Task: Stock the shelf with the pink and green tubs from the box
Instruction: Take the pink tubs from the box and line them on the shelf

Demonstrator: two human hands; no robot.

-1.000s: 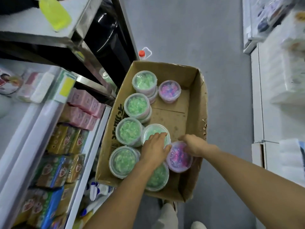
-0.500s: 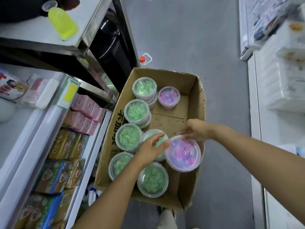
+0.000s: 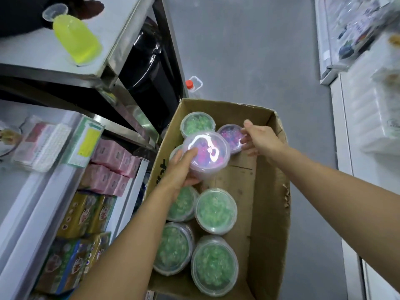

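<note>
Left hand (image 3: 179, 169) grips the pink tub (image 3: 206, 153) from beneath; right hand (image 3: 259, 139) pinches the far pink tub (image 3: 232, 135). Light, rigid, probably slick plastic: hold the walls, not the lids.

1. Two bare forearms reach in from the lower edge of the view; no sleeves show anywhere along them.
2. The left hand (image 3: 180, 169) and right hand (image 3: 263, 140) wear no gloves.
3. No rings, watch or wristband show on either wrist.
4. Short, unpainted nails.
</note>
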